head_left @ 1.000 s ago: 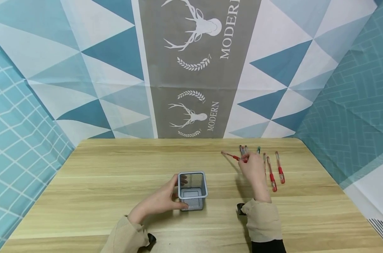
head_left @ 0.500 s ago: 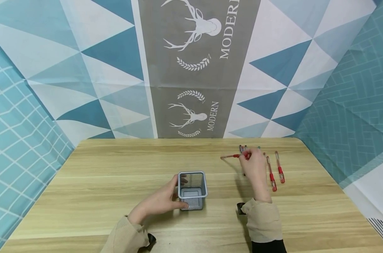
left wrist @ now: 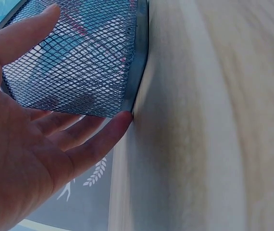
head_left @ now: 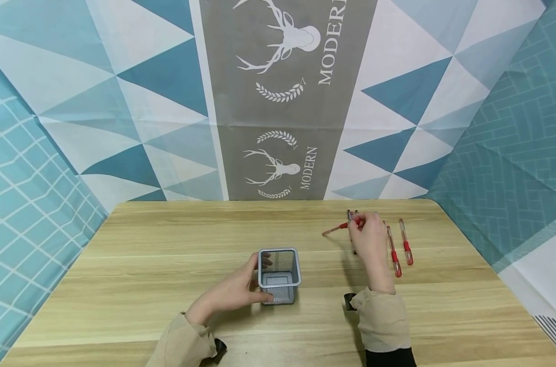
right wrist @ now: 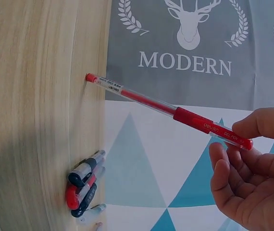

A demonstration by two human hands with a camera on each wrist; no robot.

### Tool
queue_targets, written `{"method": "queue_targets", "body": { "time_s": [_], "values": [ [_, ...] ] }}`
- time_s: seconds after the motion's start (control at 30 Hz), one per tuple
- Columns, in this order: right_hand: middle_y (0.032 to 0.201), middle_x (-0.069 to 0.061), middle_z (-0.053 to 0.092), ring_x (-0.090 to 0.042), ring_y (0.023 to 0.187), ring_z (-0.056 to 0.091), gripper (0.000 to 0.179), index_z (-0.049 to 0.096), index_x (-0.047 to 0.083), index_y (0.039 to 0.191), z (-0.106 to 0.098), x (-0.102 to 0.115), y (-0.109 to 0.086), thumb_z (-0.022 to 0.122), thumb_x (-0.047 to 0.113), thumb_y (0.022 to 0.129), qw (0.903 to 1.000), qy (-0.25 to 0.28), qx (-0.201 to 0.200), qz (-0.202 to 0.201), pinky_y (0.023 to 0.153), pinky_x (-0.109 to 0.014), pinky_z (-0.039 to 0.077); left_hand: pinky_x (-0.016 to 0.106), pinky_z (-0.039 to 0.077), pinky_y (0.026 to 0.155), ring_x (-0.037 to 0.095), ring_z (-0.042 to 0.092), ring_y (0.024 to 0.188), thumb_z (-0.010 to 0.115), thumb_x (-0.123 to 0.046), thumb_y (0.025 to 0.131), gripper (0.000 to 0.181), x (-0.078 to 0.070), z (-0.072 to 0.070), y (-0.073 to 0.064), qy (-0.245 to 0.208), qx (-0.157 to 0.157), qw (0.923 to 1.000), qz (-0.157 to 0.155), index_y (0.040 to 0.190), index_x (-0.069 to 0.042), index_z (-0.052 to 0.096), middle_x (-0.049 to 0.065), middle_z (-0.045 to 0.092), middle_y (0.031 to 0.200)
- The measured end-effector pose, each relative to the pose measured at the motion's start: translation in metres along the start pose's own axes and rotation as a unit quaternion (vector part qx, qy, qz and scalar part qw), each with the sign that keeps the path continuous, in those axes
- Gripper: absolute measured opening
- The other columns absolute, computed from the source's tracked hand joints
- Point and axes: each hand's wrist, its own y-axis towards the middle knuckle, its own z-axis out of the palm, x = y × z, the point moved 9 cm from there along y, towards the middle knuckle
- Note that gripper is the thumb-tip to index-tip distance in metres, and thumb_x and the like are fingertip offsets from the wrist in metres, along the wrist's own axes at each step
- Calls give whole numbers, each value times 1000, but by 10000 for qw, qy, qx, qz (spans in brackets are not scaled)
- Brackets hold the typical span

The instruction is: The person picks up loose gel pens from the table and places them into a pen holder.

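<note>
A grey square mesh pen holder stands upright on the table. My left hand grips it from the left, thumb on the near wall and fingers round the far side. In the left wrist view the little finger touches the holder's bottom edge. To the right, my right hand pinches a red gel pen by its capped end between thumb and fingers. The right wrist view shows this pen slanting away from the fingers, its red tip close over the tabletop.
Two red pens lie side by side right of my right hand. Several more pens, black and red, lie bunched near the table's back edge, partly hidden by that hand in the head view. A patterned cloth hangs behind the wooden table.
The red pen's free end has swung toward me while my right hand rose slightly toward the back. My left hand and the pen holder have stayed in place.
</note>
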Motion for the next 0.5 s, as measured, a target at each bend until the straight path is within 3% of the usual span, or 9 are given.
{"method": "queue_targets", "body": {
  "time_s": [0.23,0.5],
  "values": [
    [104,-21,53,-36,91,55,19,58,-2,96,-4,2,-1,51,14,89,9997,190,-179,17,72,-44,49,44,41,97,27,48,118,74,-36,72,83,1,0,0,2,-6,10000,-8,135,-16,24,10,52,124],
    [101,-21,60,-33,90,61,21,60,-2,104,-13,11,-2,50,11,92,9967,455,-616,-271,76,-44,52,42,43,95,27,50,116,74,-35,72,82,0,0,0,24,-5,10000,-64,134,-15,24,10,54,122]
  ]
}}
